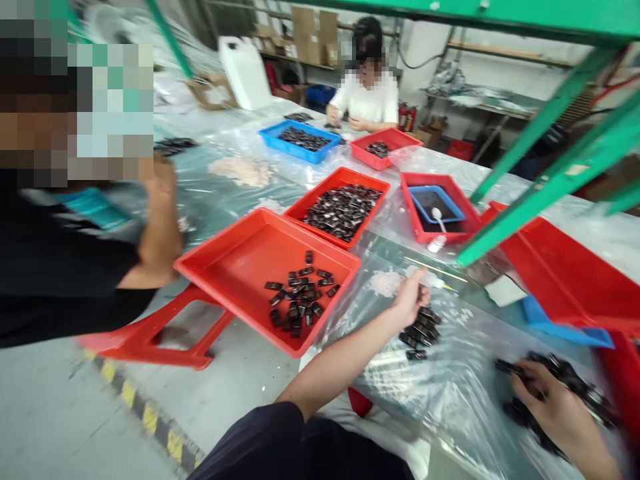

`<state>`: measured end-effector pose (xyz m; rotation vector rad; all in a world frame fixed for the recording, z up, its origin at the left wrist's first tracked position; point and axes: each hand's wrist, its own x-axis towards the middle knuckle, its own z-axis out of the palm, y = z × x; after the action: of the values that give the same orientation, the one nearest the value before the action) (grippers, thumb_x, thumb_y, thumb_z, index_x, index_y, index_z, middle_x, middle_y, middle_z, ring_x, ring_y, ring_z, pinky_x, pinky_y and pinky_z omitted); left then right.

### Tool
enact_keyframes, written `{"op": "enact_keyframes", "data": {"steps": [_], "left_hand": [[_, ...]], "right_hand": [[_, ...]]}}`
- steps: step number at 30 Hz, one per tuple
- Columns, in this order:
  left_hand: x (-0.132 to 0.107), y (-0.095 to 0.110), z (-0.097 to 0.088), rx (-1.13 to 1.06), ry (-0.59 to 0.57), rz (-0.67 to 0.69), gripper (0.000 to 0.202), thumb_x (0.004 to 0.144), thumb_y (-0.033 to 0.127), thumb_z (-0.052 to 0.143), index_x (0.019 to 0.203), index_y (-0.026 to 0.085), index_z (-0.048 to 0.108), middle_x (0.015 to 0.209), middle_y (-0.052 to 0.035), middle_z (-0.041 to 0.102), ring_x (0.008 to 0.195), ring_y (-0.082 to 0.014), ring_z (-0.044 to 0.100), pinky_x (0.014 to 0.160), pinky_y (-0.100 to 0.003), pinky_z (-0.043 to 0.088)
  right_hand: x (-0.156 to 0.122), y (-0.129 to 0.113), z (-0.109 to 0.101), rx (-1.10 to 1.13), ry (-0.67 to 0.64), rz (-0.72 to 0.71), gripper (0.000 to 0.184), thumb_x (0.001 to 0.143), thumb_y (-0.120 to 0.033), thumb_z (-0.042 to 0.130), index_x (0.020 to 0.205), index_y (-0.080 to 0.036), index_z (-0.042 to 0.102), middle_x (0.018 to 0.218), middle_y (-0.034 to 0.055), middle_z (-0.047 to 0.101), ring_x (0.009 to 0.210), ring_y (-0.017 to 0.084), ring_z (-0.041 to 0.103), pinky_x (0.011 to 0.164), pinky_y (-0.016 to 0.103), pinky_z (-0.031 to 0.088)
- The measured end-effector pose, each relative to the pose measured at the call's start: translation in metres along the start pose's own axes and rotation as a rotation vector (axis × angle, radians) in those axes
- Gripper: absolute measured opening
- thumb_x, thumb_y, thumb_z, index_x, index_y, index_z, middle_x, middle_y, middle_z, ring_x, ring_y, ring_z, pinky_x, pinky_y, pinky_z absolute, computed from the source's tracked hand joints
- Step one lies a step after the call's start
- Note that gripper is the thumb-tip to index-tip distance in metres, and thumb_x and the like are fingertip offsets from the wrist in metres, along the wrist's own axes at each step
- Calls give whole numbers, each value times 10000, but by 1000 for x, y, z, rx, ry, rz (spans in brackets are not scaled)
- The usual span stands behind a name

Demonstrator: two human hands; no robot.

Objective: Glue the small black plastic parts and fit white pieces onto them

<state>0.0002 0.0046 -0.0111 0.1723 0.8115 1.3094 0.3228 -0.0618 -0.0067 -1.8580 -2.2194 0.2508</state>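
In the head view, the right hand (pixel 547 399) is pinching a small, glossy black block (pixel 507 367) beside a blurred heap of similar blocks (pixel 575 379) on the plastic-covered surface (pixel 457 400). The left hand (pixel 412 299) is hovering near a smaller black pile (pixel 423 329); its grip I cannot tell. Handling single blocks seems in hand; the next move is probably calling for a steady pinch.

The black pieces (pixel 423 330) look like glossy, hard plastic. The red tray (pixel 225 247) is smooth plastic with a soft sheen. Shiny, wrinkled clear plastic forms the sheet (pixel 460 393). The green beam (pixel 550 20) resembles painted metal, the jug (pixel 245 73) matt plastic, the box (pixel 307 35) dull cardboard.
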Motion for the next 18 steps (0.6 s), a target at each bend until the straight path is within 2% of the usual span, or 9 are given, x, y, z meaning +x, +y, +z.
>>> {"op": "enact_keyframes", "data": {"steps": [2, 5, 8, 12, 18], "left_hand": [[0, 0, -1, -9, -7, -4, 542, 708, 596, 824, 775, 215, 445, 545, 95, 352, 449, -44, 296, 451, -197, 172], [2, 1, -3, -51, -17, 25, 542, 706, 553, 868, 780, 206, 458, 548, 99, 362, 438, -31, 287, 434, -191, 167], [4, 2, -3, -65, -23, -12, 505, 737, 525, 872, 781, 195, 493, 539, 101, 347, 432, -28, 276, 420, -180, 180], [0, 5, -2, -57, -29, -28, 427, 801, 495, 821, 804, 181, 532, 533, 100, 343, 423, -32, 287, 402, -179, 196], [-3, 7, 0, -59, -15, -28, 401, 856, 480, 780, 795, 182, 520, 536, 93, 341, 417, -35, 286, 395, -183, 206]], "right_hand": [[-6, -5, -5, -71, -102, 56, 381, 846, -570, 543, 991, -260, 709, 792, 81, 778, 668, 289, 768, 562, 374, 585], [-12, -18, -10, -189, -99, 15, 284, 913, -407, 536, 1043, -243, 728, 1106, 97, 796, 937, 276, 794, 763, 367, 620], [-13, -30, -7, -257, -74, -36, 285, 981, -402, 578, 1139, -225, 736, 1163, 98, 777, 1105, 278, 756, 927, 375, 600], [-11, -39, 1, -321, -93, -53, 235, 1025, -370, 597, 1122, -226, 755, 1094, 83, 780, 1104, 276, 731, 878, 350, 579], [-7, -46, 4, -335, -109, -34, 225, 1037, -267, 527, 1007, -216, 745, 1022, 75, 781, 1059, 250, 712, 761, 302, 507]]}}
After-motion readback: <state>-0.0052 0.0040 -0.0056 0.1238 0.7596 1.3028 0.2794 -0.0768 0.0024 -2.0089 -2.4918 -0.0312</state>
